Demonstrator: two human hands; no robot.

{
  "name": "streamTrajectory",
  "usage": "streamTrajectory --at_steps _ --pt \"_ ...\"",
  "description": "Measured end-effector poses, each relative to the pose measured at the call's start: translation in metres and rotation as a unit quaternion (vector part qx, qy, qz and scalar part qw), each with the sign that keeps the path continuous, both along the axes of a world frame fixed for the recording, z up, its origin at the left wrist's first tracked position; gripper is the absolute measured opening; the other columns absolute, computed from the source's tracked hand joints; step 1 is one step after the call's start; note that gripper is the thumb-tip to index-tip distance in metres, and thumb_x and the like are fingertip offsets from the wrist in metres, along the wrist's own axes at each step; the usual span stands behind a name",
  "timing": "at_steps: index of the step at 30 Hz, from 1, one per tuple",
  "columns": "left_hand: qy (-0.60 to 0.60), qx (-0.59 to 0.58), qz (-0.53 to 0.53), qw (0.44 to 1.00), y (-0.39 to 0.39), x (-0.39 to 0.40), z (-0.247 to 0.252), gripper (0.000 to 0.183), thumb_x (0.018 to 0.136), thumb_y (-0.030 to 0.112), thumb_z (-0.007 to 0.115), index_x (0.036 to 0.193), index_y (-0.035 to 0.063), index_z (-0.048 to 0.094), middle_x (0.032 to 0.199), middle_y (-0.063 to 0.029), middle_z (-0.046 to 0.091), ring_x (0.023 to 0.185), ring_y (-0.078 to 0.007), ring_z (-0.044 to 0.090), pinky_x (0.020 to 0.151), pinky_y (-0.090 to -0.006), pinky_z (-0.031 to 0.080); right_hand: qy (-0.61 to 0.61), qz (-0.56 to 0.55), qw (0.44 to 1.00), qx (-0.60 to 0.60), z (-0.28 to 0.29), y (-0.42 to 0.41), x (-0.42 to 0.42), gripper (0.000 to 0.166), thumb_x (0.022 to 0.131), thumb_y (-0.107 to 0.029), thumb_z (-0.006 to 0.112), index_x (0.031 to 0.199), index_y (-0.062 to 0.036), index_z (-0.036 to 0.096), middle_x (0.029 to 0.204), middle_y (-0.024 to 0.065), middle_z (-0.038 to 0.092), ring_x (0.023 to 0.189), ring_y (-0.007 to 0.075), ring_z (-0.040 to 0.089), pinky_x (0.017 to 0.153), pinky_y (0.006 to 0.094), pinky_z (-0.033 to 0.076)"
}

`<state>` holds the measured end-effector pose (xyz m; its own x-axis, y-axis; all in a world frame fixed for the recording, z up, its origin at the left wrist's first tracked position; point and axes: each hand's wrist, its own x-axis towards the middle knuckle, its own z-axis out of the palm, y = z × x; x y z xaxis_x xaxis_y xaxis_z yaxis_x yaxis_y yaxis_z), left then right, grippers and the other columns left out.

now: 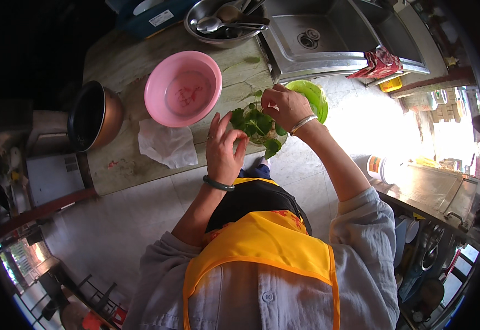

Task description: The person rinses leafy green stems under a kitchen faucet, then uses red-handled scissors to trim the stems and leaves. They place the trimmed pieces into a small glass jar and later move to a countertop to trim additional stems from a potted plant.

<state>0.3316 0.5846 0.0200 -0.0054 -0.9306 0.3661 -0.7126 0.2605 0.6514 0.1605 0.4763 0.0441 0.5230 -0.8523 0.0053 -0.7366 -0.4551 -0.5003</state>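
A leafy green plant (257, 123) grows from a clear round container (287, 140) at the table's near right edge, with pale roots or stems showing through its side. My left hand (225, 150) is at the plant's left, thumb and index finger brought together beside the leaves. Over the container's far right side, my right hand (288, 105) has its fingers curled in a pinch next to a small leaf. Whether either hand grips a stem or leaf is hidden by the fingers. Left of the plant stands a pink plastic basin (153, 93) with a red print inside its bottom.
A crumpled white cloth or paper sheet (167, 144) lies below the basin; a copper-coloured pot (110, 117) stands left. Behind are a steel bowl (223, 42) of ladles and a steel sink (289, 31). A lime-green bin (320, 97) stands beyond the table's right edge.
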Motion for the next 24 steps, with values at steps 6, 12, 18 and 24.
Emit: streamTrajectory --at_steps 6,12,18,24 --pt "0.002 0.006 -0.01 1.0 0.003 0.001 0.0 0.007 0.073 0.007 0.064 0.077 0.0051 0.058 0.124 -0.0155 0.048 0.12 -0.0375 0.037 0.095 -0.043 0.034 -0.025 0.006 0.991 -0.13 0.024 0.012 0.003 0.008 0.072 -0.016 0.066 0.077 -0.0121 0.061 0.082 0.004 0.055 0.074 0.0235 0.058 0.061 0.0349 0.046" --pt "0.013 0.011 -0.011 1.0 0.004 0.0 -0.001 0.006 0.075 0.008 0.063 0.076 0.0039 0.058 0.126 -0.0155 0.046 0.122 -0.0365 0.036 0.095 -0.0428 0.035 0.205 0.071 0.976 0.006 0.02 0.023 0.03 0.019 0.073 -0.029 0.063 0.074 -0.0105 0.068 0.075 0.009 0.065 0.073 0.027 0.064 0.061 0.0368 0.049" --pt "0.008 -0.008 -0.005 1.0 0.007 0.003 0.004 0.014 0.074 0.009 0.064 0.085 0.0036 0.057 0.125 -0.0161 0.045 0.121 -0.036 0.036 0.095 -0.0419 0.033 0.275 0.097 0.957 0.009 0.011 0.031 0.05 0.01 0.073 -0.014 0.059 0.075 -0.0093 0.067 0.077 0.0097 0.066 0.078 0.0233 0.065 0.065 0.0333 0.049" --pt "0.138 0.088 0.079 0.983 0.009 0.008 0.005 0.031 0.073 0.011 0.067 0.101 0.0039 0.054 0.111 -0.0135 0.052 0.1 -0.0236 0.051 0.082 -0.0344 0.042 0.316 0.099 0.943 0.043 0.019 0.034 0.046 0.009 0.072 -0.011 0.059 0.076 -0.0094 0.067 0.078 0.0093 0.066 0.08 0.0226 0.064 0.065 0.0334 0.048"
